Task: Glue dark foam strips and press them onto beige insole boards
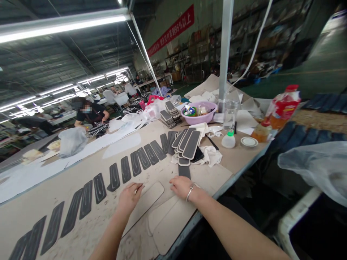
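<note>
My left hand (131,196) is over the table with its fingers closed in a pinch. A small dark bit shows at the fingertips, too small to name. Beneath and beside it lies a beige panel with a rounded corner (153,193). My right hand (181,186), a bracelet on its wrist, hovers near a dark strip (184,171), its fingers slightly bent and apart with nothing visible in them. Beyond that is a pile of dark rounded pieces with pale edges (191,144). A row of dark, glossy-streaked pieces (100,187) runs along the table to the left.
A purple basin (199,115) holds small items behind the pile. To the right stand a clear jar (230,115), a white bottle with a green tip (228,140) and a red-capped jug (286,106). A metal post (225,50) rises there. A co-worker (90,112) bends over work across the table.
</note>
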